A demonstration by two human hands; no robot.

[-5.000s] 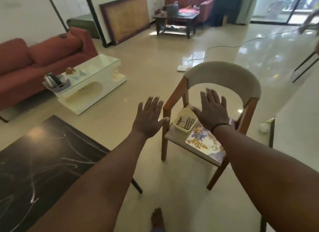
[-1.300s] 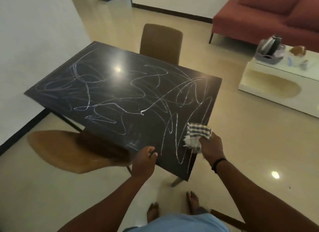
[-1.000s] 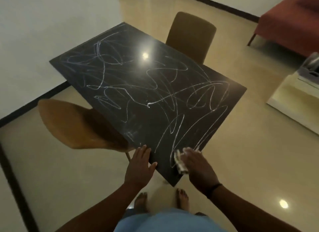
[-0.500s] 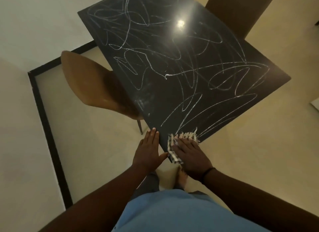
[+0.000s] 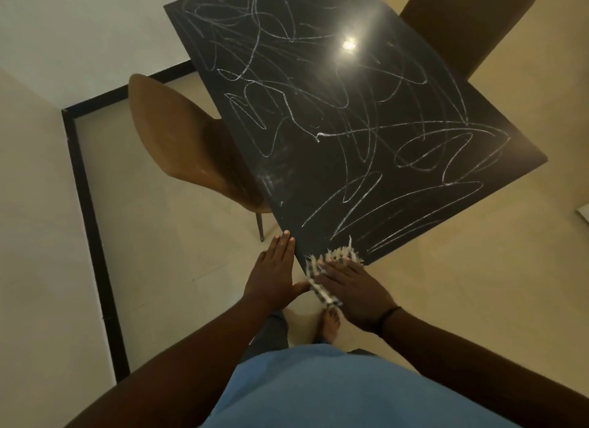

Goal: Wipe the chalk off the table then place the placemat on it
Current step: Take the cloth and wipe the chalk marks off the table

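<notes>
At the near corner of the black worktop (image 5: 366, 115), the right hand (image 5: 353, 287) lies flat on a striped, fringed cloth (image 5: 322, 278), its fingers (image 5: 334, 263) straight and close together, pressing the cloth down onto the corner. The cloth is bunched into a narrow strip whose long axis runs from the fringe on the worktop back toward the person, its near end hanging past the edge. The left hand (image 5: 274, 274) rests just beside the worktop's left edge with fingers straight and held together, thumb out toward the cloth; whether it touches the edge cannot be told. White chalk scribbles (image 5: 350, 134) loop across nearly the whole surface and form no readable words. The placemat is out of view. A tan chair (image 5: 178, 141) stands tucked at the left side, and a brown chair (image 5: 471, 23) at the far side.
</notes>
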